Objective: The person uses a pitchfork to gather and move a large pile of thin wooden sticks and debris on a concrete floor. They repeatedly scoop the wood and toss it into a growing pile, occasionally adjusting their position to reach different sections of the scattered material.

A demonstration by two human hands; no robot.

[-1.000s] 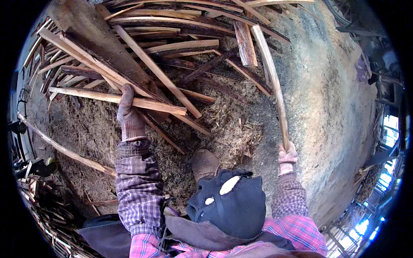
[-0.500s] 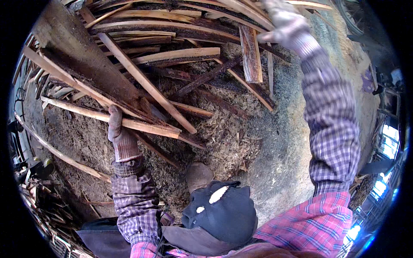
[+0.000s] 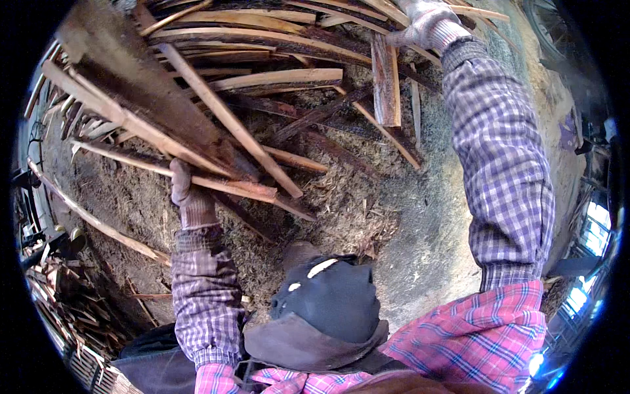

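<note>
My left hand [image 3: 182,182], in a soiled knit glove, is closed round a thin wooden strip [image 3: 125,156] at the left, close to its near end. More long strips and a broad dark plank [image 3: 141,98] slant down beside that hand. Far off at the upper right, my gloved right hand [image 3: 425,25] is closed over a wooden strip [image 3: 428,55] at the edge of the pile; its fingertips are partly hidden. A short, bark-edged slat [image 3: 387,82] lies just below and left of the right hand.
A heap of wooden strips [image 3: 275,79] spreads across the far side. Sawdust and shavings [image 3: 361,210] cover the ground. A long curved strip [image 3: 98,226] lies at the left, with stacked wood pieces [image 3: 75,302] lower down. Dark cloth with pale holes [image 3: 328,299] is close in front of me.
My right hand, blurred before, has shifted slightly left and now rests steadier on the strip. My left hand keeps its hold, and the view has shifted a little.
</note>
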